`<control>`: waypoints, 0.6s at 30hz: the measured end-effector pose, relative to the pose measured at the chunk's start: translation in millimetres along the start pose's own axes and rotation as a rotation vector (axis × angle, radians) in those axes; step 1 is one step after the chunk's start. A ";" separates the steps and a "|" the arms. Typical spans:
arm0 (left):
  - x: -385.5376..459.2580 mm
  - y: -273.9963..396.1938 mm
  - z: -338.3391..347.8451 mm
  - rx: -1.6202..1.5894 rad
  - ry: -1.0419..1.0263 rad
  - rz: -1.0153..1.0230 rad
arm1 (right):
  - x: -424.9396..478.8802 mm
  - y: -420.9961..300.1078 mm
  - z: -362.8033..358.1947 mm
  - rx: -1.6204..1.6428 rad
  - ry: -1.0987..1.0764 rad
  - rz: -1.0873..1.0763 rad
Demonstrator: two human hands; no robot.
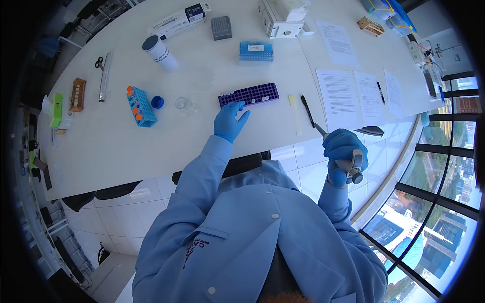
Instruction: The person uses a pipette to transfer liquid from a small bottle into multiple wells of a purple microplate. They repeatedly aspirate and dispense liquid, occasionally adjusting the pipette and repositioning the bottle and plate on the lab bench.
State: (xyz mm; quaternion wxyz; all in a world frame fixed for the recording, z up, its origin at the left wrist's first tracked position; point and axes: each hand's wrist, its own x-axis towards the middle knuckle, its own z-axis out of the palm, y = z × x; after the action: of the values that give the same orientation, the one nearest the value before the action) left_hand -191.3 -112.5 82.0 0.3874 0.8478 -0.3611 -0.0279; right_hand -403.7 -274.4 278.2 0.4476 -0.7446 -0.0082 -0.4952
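My left hand (230,120), in a blue glove, rests its fingers at the near edge of a purple tube rack (261,91) holding several small capped tubes. Whether its fingers grip a tube cannot be told. Over the table's front edge at the right, my gloved right hand (345,151) is closed around a grey micropipette (354,166), its narrow end pointing up and left. Behind the purple rack stands a blue pipette tip box (256,51). To the left lie a small clear glass dish (181,102), a blue cap (157,102) and a blue rack (141,107) with orange-capped tubes.
A black marker (307,111) and a pale strip (294,113) lie right of the rack, beside printed sheets (338,96). Farther back are a white canister (161,53), a grey tip box (221,27) and a white instrument (284,28). Scissors (99,63) lie at left.
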 end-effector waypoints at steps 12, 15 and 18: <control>31.5 -6.0 61.0 0.010 -0.004 -0.124 | 7.6 47.6 -97.8 0.090 0.036 0.029; 30.3 -11.0 65.0 0.079 0.017 -0.079 | 10.7 57.3 -111.5 0.133 0.023 0.031; 28.8 -4.2 67.2 0.061 0.097 -0.065 | 12.5 67.3 -121.4 0.262 0.014 0.042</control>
State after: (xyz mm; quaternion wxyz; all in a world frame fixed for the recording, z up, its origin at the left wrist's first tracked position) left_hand -189.5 -171.7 38.9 0.3771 0.8709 -0.3149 0.0116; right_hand -455.3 -402.0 256.4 0.5511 -0.6763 -0.0540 -0.4857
